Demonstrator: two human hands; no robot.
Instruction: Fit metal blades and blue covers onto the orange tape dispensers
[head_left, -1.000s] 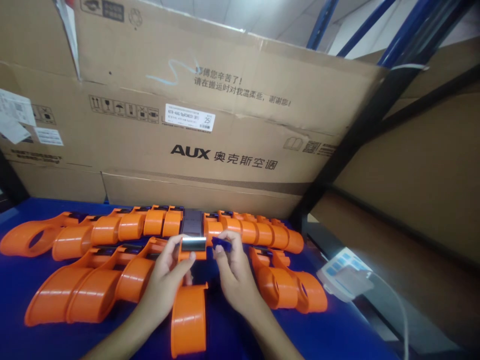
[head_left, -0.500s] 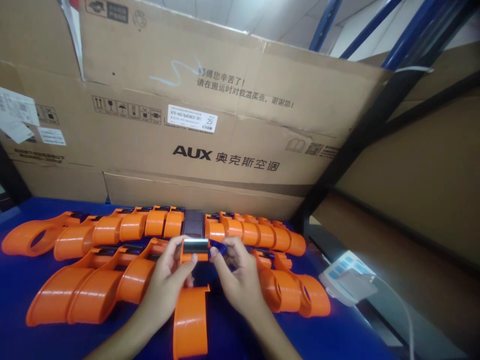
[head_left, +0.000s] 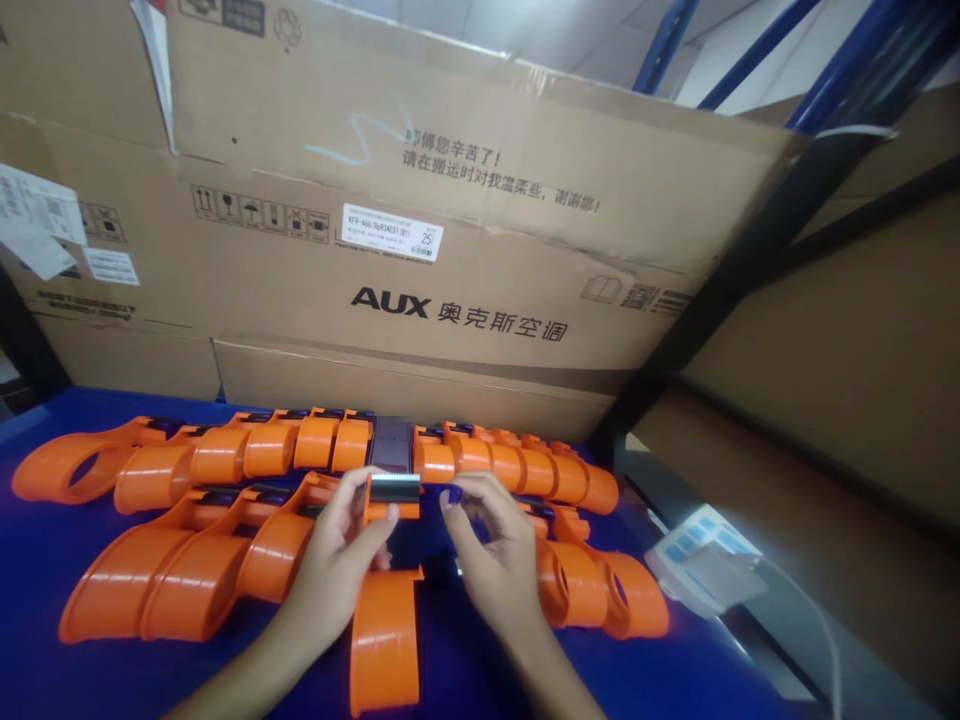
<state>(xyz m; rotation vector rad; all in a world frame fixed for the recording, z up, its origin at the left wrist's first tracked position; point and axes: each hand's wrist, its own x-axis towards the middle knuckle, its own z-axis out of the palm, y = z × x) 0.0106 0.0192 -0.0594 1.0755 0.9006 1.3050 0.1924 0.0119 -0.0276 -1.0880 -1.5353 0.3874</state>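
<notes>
My left hand (head_left: 346,548) is closed around the upper end of an orange tape dispenser (head_left: 385,645), thumb on its front. Its serrated metal blade (head_left: 395,488) faces up at the top, and the wide curved part hangs below my hand. To the right, my right hand (head_left: 496,552) pinches a small dark blue plastic piece (head_left: 452,494) between thumb and fingers, a short gap away from the dispenser. Most of that piece is hidden by the fingers. A tiny pale edge shows below the right thumb; I cannot tell what it is.
Several orange tape dispensers (head_left: 154,478) stand in two rows on the blue surface (head_left: 247,680). A dark block (head_left: 391,445) sits mid-row at the back. Behind rises a large cardboard sheet (head_left: 480,230). A white box with a cable (head_left: 705,555) lies at right, beside a dark post (head_left: 675,350).
My right hand has moved right, taking the dark blue piece away from the dispenser's blade end. The left hand keeps its hold on the dispenser. The view has shifted slightly.
</notes>
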